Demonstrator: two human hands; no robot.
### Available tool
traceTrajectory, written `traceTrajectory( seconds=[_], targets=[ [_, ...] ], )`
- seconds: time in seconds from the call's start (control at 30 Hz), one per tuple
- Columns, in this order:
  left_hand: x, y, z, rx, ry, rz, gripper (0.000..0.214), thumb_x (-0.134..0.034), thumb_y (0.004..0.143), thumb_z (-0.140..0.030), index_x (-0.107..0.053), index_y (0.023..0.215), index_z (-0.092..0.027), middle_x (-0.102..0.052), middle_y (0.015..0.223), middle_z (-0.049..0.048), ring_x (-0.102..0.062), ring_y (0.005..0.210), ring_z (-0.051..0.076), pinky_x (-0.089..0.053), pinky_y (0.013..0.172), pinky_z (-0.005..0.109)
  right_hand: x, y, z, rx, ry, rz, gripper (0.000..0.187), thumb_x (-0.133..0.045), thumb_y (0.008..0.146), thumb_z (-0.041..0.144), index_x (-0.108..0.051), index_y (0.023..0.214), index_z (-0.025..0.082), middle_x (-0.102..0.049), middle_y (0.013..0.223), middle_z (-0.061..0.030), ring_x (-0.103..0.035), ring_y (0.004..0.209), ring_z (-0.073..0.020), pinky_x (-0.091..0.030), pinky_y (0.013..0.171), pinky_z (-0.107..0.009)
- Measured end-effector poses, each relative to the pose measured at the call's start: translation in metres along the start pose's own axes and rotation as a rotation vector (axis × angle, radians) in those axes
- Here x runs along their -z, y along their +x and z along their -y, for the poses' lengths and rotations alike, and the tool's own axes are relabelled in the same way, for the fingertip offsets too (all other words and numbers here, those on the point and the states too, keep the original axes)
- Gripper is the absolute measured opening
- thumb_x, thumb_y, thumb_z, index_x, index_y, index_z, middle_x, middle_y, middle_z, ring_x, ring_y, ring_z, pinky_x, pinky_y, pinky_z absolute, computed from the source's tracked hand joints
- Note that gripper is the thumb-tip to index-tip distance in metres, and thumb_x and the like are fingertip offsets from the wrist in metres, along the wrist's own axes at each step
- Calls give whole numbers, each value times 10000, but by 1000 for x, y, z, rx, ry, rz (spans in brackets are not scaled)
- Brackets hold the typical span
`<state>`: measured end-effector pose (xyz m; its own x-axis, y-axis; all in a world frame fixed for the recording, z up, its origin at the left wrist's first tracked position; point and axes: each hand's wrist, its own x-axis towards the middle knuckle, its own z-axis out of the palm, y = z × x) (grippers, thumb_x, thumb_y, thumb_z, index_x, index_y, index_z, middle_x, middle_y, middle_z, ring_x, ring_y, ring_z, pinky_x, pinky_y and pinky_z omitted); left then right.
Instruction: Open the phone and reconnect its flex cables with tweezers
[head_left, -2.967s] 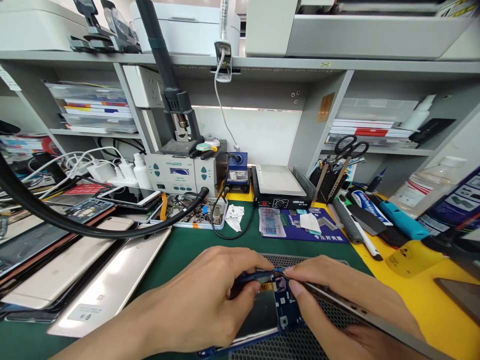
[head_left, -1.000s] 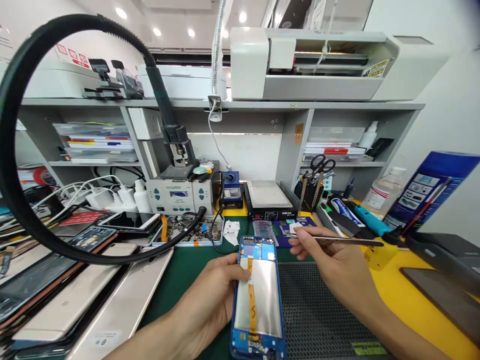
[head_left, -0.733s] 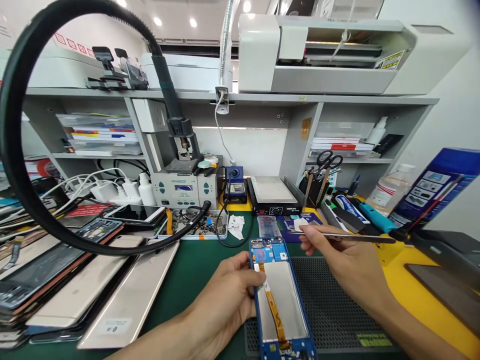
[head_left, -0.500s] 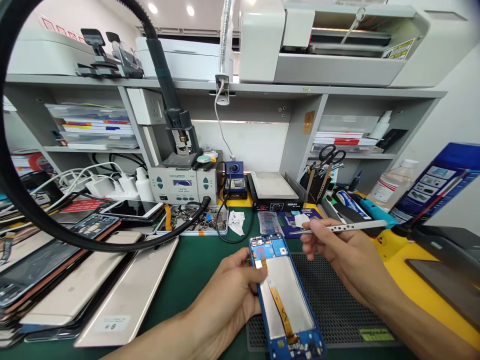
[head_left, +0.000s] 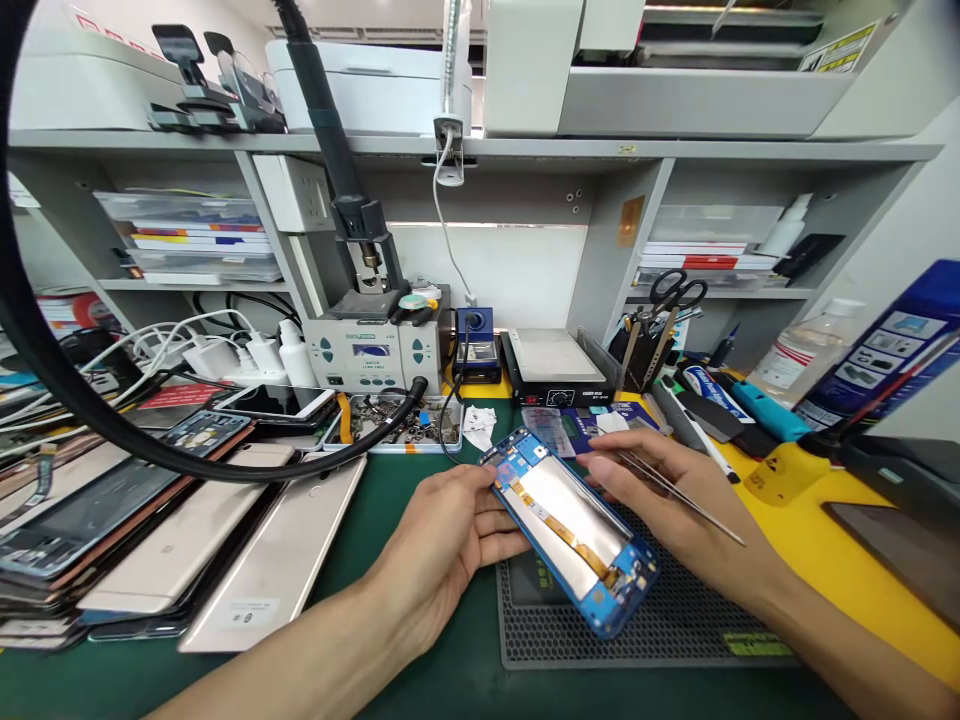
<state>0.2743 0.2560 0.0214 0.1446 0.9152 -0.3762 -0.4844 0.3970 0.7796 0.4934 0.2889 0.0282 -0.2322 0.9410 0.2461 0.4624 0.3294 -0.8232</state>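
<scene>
Phone (head_left: 568,533) x1 in LH (head_left: 450,525), tweezers (head_left: 684,498) x1 in RH (head_left: 667,525).

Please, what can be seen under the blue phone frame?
Below the blue phone frame, the dark honeycomb mat shows around its lower end. Fingers of the left hand reach under the frame's edge. Whatever lies directly beneath is covered, so I cannot tell.

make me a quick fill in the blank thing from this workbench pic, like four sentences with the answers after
1. The left hand holds an opened phone whose frame is coloured ____.
2. The right hand holds a pair of slim metal ____.
3. The handles of the scissors are coloured ____.
4. The work surface beyond the right hand, at the picture's right, is coloured ____.

Missing words: blue; tweezers; black; yellow.
</scene>
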Motion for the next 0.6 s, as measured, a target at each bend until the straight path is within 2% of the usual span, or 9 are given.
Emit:
traceTrajectory(
  seconds=[0.07,0.13,0.27,0.37,0.47,0.53,0.6],
  targets=[
    [-1,-1,0,42,-24,20,216,-542,908,-188,-658,1036,-58,-747,1004,200,-742,848,247,-614,836,385,2,-3,2,60,-80,39,408,-688,870,491,-638,1177,227,-736,1115,-90,-710,1010,-269,-600,839,-387],
    [-3,-4,0,78,-60,54,211,-521,880,-155,-665,1009,-69,-748,1002,186,-742,835,224,-610,842,355,5,-6,5,95,-185,75,527,-736,820,502,-592,1250,235,-710,1191,-96,-690,1065,-279,-585,874,-401],
    [-6,-9,0,54,-68,145,205,-515,822,-98,-639,985,-97,-741,1024,162,-740,846,221,-600,863,364,7,-11,9,140,-414,181,779,-792,722,567,-502,1366,239,-684,1215,-104,-692,994,-288,-577,786,-390],
    [-7,-11,1,29,-45,128,272,-532,793,-66,-570,1057,-118,-730,1035,154,-735,838,232,-596,867,411,7,-14,11,191,-460,256,754,-777,744,528,-496,1371,218,-695,1150,-96,-694,924,-269,-558,756,-361],
    [-6,-12,-1,44,70,88,398,-556,790,-81,-500,1182,-127,-719,1017,150,-729,825,253,-592,855,475,7,-16,10,245,-472,290,710,-754,767,434,-482,1379,198,-674,1191,-107,-677,959,-269,-542,788,-360],
    [-3,-12,-5,-59,249,35,440,-566,820,-132,-475,1250,-149,-700,1061,144,-717,883,274,-586,841,488,8,-16,8,262,-467,317,716,-741,771,396,-462,1400,199,-650,1249,-110,-659,1026,-276,-535,835,-368],
    [1,-13,-12,-330,482,-52,440,-586,848,-181,-472,1273,-181,-652,1195,138,-662,1064,283,-545,918,459,11,-17,8,280,-452,358,715,-734,772,393,-462,1408,212,-625,1304,-106,-627,1121,-287,-518,910,-381]
  ],
)
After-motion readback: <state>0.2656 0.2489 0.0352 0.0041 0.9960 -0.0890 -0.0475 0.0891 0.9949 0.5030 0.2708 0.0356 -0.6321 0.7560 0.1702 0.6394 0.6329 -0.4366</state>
